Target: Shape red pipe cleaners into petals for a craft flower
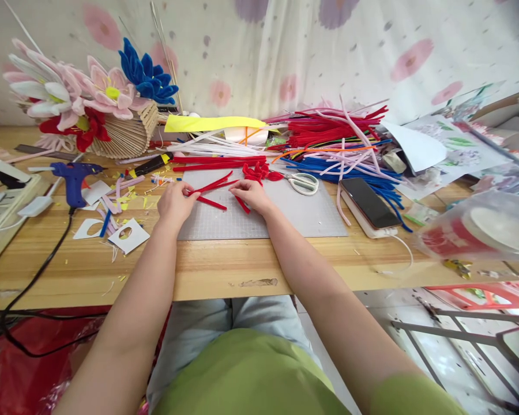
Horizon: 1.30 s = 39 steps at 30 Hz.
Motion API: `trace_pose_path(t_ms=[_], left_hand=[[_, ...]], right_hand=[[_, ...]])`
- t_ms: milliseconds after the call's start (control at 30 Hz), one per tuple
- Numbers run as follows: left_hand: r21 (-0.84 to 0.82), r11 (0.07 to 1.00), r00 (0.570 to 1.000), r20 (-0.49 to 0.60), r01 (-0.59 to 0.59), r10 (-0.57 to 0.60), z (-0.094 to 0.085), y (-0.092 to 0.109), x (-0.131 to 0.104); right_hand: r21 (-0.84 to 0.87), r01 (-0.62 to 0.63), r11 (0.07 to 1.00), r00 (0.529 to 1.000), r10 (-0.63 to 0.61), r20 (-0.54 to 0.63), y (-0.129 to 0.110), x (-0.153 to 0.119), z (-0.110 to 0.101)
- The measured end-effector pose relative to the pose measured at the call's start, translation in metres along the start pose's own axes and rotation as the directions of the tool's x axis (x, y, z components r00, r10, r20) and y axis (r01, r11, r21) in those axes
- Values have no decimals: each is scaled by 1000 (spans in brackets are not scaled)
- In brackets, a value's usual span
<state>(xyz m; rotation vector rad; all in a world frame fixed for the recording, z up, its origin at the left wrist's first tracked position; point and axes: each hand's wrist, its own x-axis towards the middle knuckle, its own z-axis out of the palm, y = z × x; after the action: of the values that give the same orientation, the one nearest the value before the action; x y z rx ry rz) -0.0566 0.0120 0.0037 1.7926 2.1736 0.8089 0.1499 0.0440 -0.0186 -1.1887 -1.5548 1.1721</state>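
Red pipe cleaners [211,202] cross between my hands over the grey cutting mat [294,222]. My left hand [177,200] pinches several of them near one end, and they fan out to the right. Closed at the fingertips, my right hand [251,195] grips a red pipe cleaner whose tail [242,204] hangs below the fingers. Just beyond the right hand lie bent red pipe-cleaner pieces [255,171] and scissors [303,183] with pale handles. Straight red pipe cleaners [220,166] rest along the mat's far edge.
Left of the mat are a blue glue gun [73,181] with a black cord, cut white cards [134,236] and scraps. Pipe-cleaner flowers [108,92] stand behind. Bundled pipe cleaners [328,129] lie at the back. A phone [369,202] and a bagged cup [480,230] sit right.
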Motion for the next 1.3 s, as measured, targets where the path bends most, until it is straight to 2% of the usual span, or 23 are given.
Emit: trace_pose_path(t_ms=[100, 200, 267, 400, 533, 667, 800, 900, 967, 1033, 1100, 1167, 1233, 1300], left_hand=[[95, 995, 1000, 19, -22, 21, 2, -7, 3], [72, 995, 998, 16, -62, 61, 2, -8, 2], [48, 994, 994, -37, -101, 103, 1, -6, 0], [43, 970, 960, -139, -238, 242, -6, 3, -4], [50, 929, 922, -110, -368, 371, -5, 13, -9], [21, 935, 931, -86, -353, 354, 0, 17, -12], [-45, 937, 933, -116, -346, 339, 0, 14, -10], [-62, 951, 938, -198, -302, 284, -2, 10, -8], [-109, 962, 945, -244, -250, 218, -1, 7, -7], [-230, 953, 959, -248, -197, 139, 2, 7, -6], [-441, 892, 988, -148, -102, 40, 8, 11, -7], [-655, 751, 996, 84, 75, -27, 14, 18, -11], [-753, 600, 941, 339, 270, 2, 19, 28, -16], [-765, 533, 887, 458, 361, 57, 22, 35, -22]], right_hand=[[-209, 123, 970, 989, -137, -55, 3, 1, 5], [-340, 187, 921, 958, -248, -143, 2, 0, 8], [-425, 210, 881, 939, -303, -164, 0, -3, 9], [-605, 274, 748, 906, -412, -100, -6, -8, 11], [-693, 279, 664, 896, -440, -61, -9, -9, 12], [-702, 219, 677, 905, -411, -114, -8, -7, 10], [-636, 223, 739, 865, -451, -221, -10, -8, 9], [-542, 261, 799, 857, -451, -251, -11, -9, 10], [-451, 294, 842, 872, -430, -234, -10, -10, 13], [-310, 319, 896, 894, -393, -216, -10, -9, 17], [-101, 297, 949, 928, -312, -203, -9, -8, 21], [139, 212, 967, 969, -190, -158, -10, -7, 25], [317, 107, 942, 993, -88, -73, -10, -7, 26], [397, 36, 917, 999, -38, -3, -10, -8, 25]])
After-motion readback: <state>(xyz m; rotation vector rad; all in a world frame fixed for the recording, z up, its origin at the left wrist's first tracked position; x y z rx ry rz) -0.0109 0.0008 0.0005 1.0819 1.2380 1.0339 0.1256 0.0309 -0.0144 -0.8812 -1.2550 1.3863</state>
